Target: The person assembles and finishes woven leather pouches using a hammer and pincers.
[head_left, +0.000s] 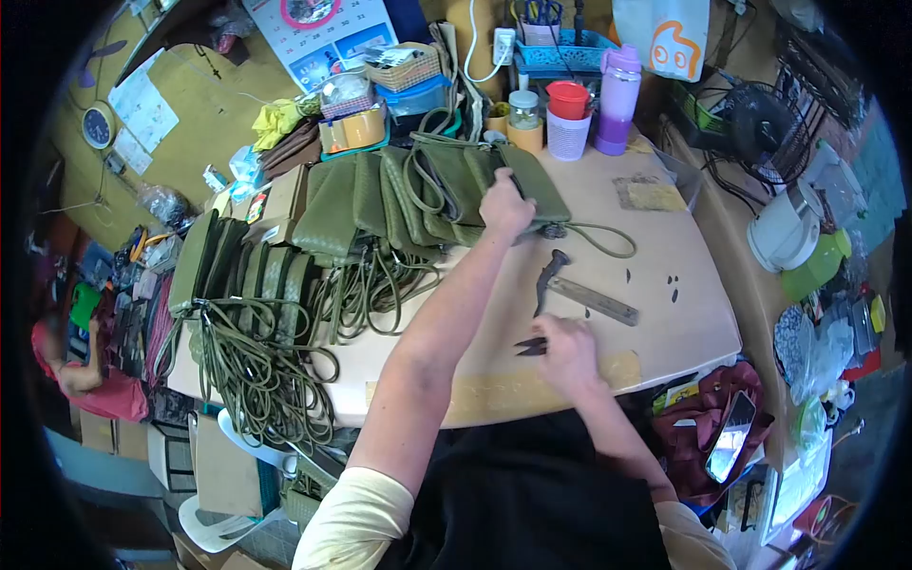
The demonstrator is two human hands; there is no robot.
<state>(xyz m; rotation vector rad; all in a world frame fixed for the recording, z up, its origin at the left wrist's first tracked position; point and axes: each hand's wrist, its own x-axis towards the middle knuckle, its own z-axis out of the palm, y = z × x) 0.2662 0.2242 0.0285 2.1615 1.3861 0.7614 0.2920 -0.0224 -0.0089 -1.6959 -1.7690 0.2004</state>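
A black apron [541,503] was cut off below, against the table's [689,275] near edge and its worn strip of tape [475,400]. The right hand [568,356] had its fingers curled around dark snips [531,348], blades pointing left, handles hidden in the palm. Just beyond lay a ruler [595,300], touching or nearly touching a dark tool [548,277] hard to identify; small dark scraps [674,289] dotted the pale top to the right. Farther off, the left hand [508,205] lay on the rightmost of the green bags [540,190]; its fingertips were unclear, so whether it gripped could not be told. The bags overlapped in a row along the table's back, hiding one another, their cords [271,370] tangled at left. Behind stood a purple bottle [617,100]; a calendar [328,38], cut off above, hung on the wall [204,81]. At far left, a blurred person [109,391] in red was partly hidden
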